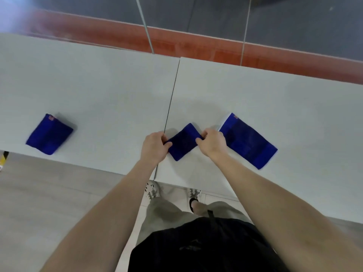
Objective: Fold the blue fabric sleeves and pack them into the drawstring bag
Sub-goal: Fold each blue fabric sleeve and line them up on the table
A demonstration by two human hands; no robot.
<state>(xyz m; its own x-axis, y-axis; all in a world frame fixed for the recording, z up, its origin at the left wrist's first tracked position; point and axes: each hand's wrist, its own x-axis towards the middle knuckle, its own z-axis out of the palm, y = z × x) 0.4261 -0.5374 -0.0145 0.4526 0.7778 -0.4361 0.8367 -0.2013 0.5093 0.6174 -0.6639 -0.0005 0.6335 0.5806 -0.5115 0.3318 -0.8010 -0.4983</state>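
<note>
A small folded blue sleeve [183, 142] lies on the white table near its front edge. My left hand [154, 147] pinches its left corner and my right hand [213, 142] pinches its right corner. A longer blue sleeve [248, 141] with a white edge lies flat just to the right, close behind my right hand. A third blue sleeve [49, 134], folded, sits far to the left. No drawstring bag can be made out on the table.
Two white tables [98, 85] meet at a dark seam [170, 103] running past my left hand. Beyond the far edge are an orange strip and grey floor tiles. A yellow-black object [4, 157] pokes in at the left edge.
</note>
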